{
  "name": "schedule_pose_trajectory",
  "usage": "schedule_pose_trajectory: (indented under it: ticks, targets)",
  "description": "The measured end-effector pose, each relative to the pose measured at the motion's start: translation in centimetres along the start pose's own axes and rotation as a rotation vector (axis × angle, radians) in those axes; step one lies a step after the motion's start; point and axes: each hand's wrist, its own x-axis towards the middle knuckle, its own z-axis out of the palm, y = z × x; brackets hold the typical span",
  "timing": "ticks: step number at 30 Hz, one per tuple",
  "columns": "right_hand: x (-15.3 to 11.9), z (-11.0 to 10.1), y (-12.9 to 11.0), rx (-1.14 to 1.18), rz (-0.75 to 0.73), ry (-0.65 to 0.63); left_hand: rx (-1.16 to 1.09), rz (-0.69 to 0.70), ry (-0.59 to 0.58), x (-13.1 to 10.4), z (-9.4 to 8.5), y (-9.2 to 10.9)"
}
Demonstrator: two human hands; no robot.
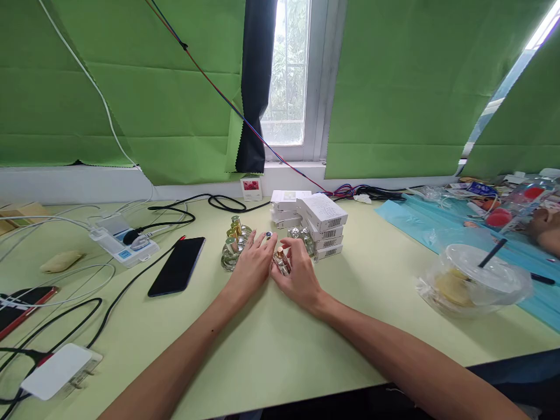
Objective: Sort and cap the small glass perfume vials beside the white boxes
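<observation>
My right hand (301, 273) is closed on a small glass perfume bottle (281, 263) with a copper-coloured cap, held just above or on the table. Beside it, my left hand (255, 259) has its fingers curved around another bottle, of which only a silver cap (268, 235) shows; the rest is hidden. Left of that hand stands a row of glass perfume bottles (229, 256) with gold and greenish caps. More clear bottles (301, 234) stand behind my right hand, against a stack of white boxes (328, 224) with barcodes.
A black phone (177, 266), a power strip (125, 240) and tangled cables lie left, with a white adapter (63, 370) nearer. At right are a lidded cup (472, 277) in plastic, blue sheeting (413, 224) and another person's hand (546, 230). A small white box (251, 189) stands by the wall.
</observation>
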Motion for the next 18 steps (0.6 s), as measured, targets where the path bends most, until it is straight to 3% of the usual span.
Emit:
schedule_pose_trajectory:
  ticks: [9, 18]
  targets:
    - [-0.01, 0.15, 0.15, -0.009, -0.006, -0.005, -0.108, -0.046, 0.102, -0.06, -0.58, 0.12]
    - [0.08, -0.16, -0.24, -0.021, 0.002, -0.002, -0.092, -0.073, 0.049, -0.51, -0.27, 0.01]
